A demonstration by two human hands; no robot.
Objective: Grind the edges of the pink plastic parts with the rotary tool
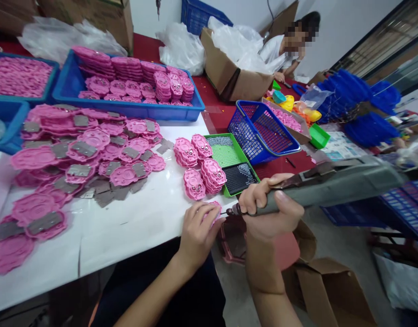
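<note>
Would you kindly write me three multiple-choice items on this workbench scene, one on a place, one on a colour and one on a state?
1. Where does the green tray lie?
A. inside the blue crate
B. on the white table, beside the blue basket
C. on the floor

2. What colour is the piece under the left hand?
A. pink
B. yellow
C. white

3. How is the right hand?
A. open and idle
B. resting flat on the table
C. closed around a grey power tool

Answers: 1 B, the tray sits by the blue basket on the white table; 2 A, pink shows past the fingers; 3 C, the fingers wrap the tool's body.
</note>
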